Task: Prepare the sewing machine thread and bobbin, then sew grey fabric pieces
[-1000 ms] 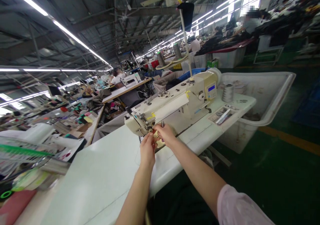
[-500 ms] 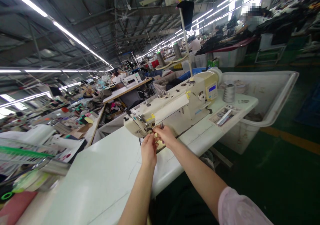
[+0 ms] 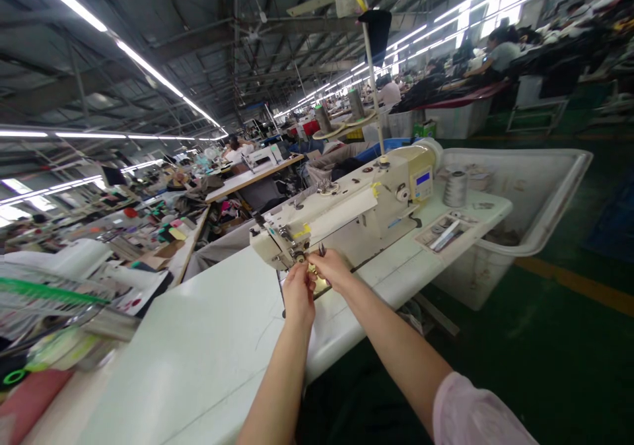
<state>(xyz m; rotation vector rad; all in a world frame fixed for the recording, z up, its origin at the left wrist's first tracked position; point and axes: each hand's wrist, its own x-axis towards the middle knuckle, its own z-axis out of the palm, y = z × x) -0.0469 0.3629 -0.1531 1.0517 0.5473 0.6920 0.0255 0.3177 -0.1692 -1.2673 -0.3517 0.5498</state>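
A cream sewing machine (image 3: 341, 197) stands on the pale worktable (image 3: 208, 339). My left hand (image 3: 299, 293) is at the sewing head, its fingertips pinched together just below the round tension dial; whatever they hold is too small to make out. Close beside it, my right hand (image 3: 331, 268) has its fingers curled round a small dark pointed tool (image 3: 322, 250), whose tip sticks up above the knuckles. The fingertips of both hands nearly meet by the needle area, which they partly hide. A yellowish glow lights the machine bed under them.
A grey thread cone (image 3: 455, 189) stands on the table's right end, near a shallow tray (image 3: 443, 232) with small items. Beyond that end is a large white plastic bin (image 3: 555, 187). A thread stand (image 3: 375, 88) rises behind the machine. Another sewing machine (image 3: 267, 159) stands farther back.
The whole view has shifted slightly, so the machine sits a little lower and to the right. Both hands stay at the sewing head, with only small finger movement.
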